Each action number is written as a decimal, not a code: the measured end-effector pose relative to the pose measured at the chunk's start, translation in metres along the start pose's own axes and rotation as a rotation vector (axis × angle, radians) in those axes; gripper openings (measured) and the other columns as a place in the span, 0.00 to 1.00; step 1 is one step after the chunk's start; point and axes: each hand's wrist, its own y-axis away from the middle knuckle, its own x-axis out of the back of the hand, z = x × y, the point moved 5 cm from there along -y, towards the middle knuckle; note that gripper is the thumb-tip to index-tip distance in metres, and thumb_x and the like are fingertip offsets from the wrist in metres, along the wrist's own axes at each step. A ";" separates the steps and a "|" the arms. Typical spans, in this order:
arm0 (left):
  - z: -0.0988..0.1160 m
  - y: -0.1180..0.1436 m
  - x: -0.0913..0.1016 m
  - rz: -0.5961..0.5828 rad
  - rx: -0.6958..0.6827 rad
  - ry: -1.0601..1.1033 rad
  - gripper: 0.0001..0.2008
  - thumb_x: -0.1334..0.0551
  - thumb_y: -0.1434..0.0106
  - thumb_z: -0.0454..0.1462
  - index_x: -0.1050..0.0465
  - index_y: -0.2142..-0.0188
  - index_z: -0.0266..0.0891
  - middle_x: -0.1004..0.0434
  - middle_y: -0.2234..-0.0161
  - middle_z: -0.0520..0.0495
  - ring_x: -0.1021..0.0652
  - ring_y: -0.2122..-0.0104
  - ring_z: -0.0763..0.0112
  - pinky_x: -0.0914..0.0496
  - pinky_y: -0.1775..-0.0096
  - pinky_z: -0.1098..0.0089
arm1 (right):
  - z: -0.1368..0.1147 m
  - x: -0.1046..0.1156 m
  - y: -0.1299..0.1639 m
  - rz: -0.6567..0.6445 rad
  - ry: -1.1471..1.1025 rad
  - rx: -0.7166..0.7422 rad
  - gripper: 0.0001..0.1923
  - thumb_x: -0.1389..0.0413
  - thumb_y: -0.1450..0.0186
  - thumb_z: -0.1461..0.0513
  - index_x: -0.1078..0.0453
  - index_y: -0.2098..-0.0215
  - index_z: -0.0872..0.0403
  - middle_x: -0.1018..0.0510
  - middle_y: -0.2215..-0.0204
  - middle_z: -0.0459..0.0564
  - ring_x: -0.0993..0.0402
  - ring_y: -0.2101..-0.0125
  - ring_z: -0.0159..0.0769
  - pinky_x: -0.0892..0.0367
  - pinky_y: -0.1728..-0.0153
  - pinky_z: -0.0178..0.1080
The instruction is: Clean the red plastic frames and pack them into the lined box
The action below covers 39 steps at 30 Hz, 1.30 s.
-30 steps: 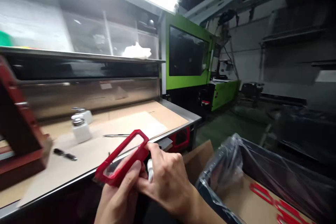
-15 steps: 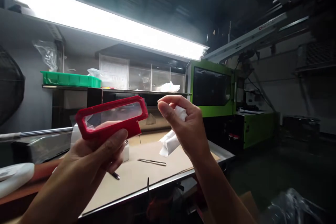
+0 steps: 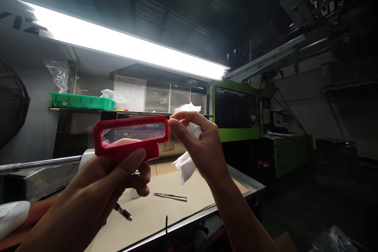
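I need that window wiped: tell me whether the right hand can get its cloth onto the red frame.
Probably yes: the right hand grips the white cloth beside the red frame, held up by the left hand, nothing between.

1. Your left hand (image 3: 118, 173) is bare: no glove, ring or other covering shows on it.
2. Your left forearm runs down to the lower left edge of the view with no sleeve or cuff on it, and the wrist carries no watch or band.
3. Your right hand (image 3: 201, 145) is bare too, its fingers plain.
4. Your right forearm is unsleeved down to the bottom edge.
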 end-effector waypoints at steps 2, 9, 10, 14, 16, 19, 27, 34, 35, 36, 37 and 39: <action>0.001 0.001 -0.002 -0.021 -0.016 -0.001 0.16 0.31 0.53 0.50 0.25 0.74 0.41 0.27 0.83 0.52 0.29 0.83 0.73 0.32 0.81 0.76 | 0.000 0.001 -0.001 -0.006 0.009 0.003 0.05 0.38 0.44 0.61 0.28 0.71 0.54 0.30 0.78 0.41 0.37 0.78 0.25 0.41 0.78 0.31; 0.000 0.001 -0.005 -0.050 0.001 0.074 0.16 0.31 0.51 0.47 0.24 0.66 0.42 0.32 0.85 0.56 0.34 0.86 0.76 0.36 0.85 0.76 | -0.002 0.001 -0.002 -0.032 0.022 0.011 0.03 0.39 0.44 0.64 0.29 0.73 0.55 0.31 0.80 0.40 0.38 0.80 0.24 0.41 0.80 0.30; 0.000 0.001 -0.005 -0.040 0.005 0.078 0.16 0.31 0.52 0.47 0.24 0.66 0.41 0.31 0.84 0.55 0.34 0.85 0.76 0.36 0.84 0.76 | -0.003 0.001 -0.002 -0.033 0.023 0.017 0.03 0.39 0.44 0.65 0.29 0.73 0.55 0.31 0.80 0.40 0.38 0.80 0.24 0.41 0.80 0.30; 0.001 0.001 -0.006 0.002 0.007 0.077 0.16 0.29 0.55 0.47 0.23 0.69 0.41 0.28 0.84 0.52 0.32 0.84 0.74 0.35 0.83 0.75 | -0.005 0.000 0.000 -0.030 0.043 0.054 0.03 0.39 0.43 0.64 0.29 0.73 0.55 0.30 0.80 0.40 0.36 0.80 0.24 0.39 0.80 0.30; 0.001 0.002 -0.007 0.024 -0.002 0.067 0.16 0.30 0.55 0.48 0.24 0.72 0.41 0.29 0.84 0.51 0.32 0.84 0.74 0.35 0.82 0.75 | -0.006 0.000 0.001 -0.026 0.066 0.074 0.04 0.40 0.42 0.63 0.30 0.73 0.54 0.30 0.80 0.40 0.36 0.80 0.25 0.39 0.80 0.30; 0.002 0.003 -0.012 0.034 0.003 0.069 0.14 0.31 0.54 0.48 0.26 0.74 0.41 0.29 0.83 0.52 0.32 0.85 0.76 0.36 0.82 0.76 | -0.008 -0.001 0.005 -0.015 0.147 0.150 0.04 0.41 0.40 0.61 0.30 0.72 0.53 0.29 0.79 0.41 0.34 0.79 0.26 0.37 0.78 0.32; 0.003 -0.001 -0.026 -0.073 0.030 0.161 0.13 0.33 0.49 0.47 0.32 0.75 0.42 0.35 0.82 0.56 0.39 0.84 0.79 0.41 0.85 0.79 | -0.010 -0.010 0.022 -0.094 0.446 0.538 0.02 0.45 0.36 0.64 0.31 0.68 0.53 0.26 0.75 0.44 0.32 0.77 0.27 0.34 0.76 0.33; -0.003 -0.007 -0.029 -0.041 0.052 0.210 0.13 0.33 0.49 0.47 0.27 0.70 0.41 0.33 0.80 0.53 0.36 0.82 0.78 0.39 0.84 0.80 | -0.005 -0.012 0.030 -0.134 0.616 0.641 0.04 0.48 0.34 0.63 0.32 0.67 0.52 0.25 0.77 0.44 0.31 0.78 0.28 0.37 0.78 0.33; -0.004 -0.007 -0.029 -0.035 0.053 0.225 0.13 0.33 0.49 0.47 0.27 0.69 0.41 0.33 0.79 0.53 0.36 0.82 0.78 0.38 0.84 0.80 | -0.004 -0.012 0.031 -0.142 0.631 0.641 0.05 0.49 0.34 0.63 0.32 0.67 0.52 0.25 0.77 0.44 0.31 0.78 0.27 0.37 0.78 0.33; -0.004 -0.007 -0.029 -0.029 0.055 0.240 0.13 0.33 0.49 0.47 0.26 0.69 0.41 0.32 0.79 0.53 0.35 0.81 0.78 0.38 0.84 0.81 | -0.003 -0.013 0.031 -0.151 0.643 0.640 0.05 0.49 0.34 0.62 0.32 0.67 0.52 0.24 0.76 0.44 0.32 0.79 0.27 0.37 0.79 0.33; -0.004 -0.006 -0.030 -0.025 0.060 0.254 0.13 0.33 0.49 0.47 0.26 0.70 0.40 0.33 0.79 0.53 0.35 0.81 0.78 0.39 0.84 0.81 | -0.003 -0.013 0.031 -0.162 0.651 0.636 0.06 0.49 0.33 0.62 0.32 0.67 0.52 0.24 0.76 0.44 0.32 0.78 0.27 0.38 0.79 0.33; -0.004 -0.006 -0.030 -0.026 0.074 0.280 0.13 0.33 0.48 0.46 0.26 0.72 0.38 0.34 0.80 0.53 0.36 0.81 0.78 0.40 0.85 0.82 | -0.002 -0.013 0.032 -0.185 0.654 0.629 0.06 0.49 0.33 0.62 0.32 0.68 0.52 0.24 0.75 0.45 0.31 0.78 0.27 0.37 0.79 0.32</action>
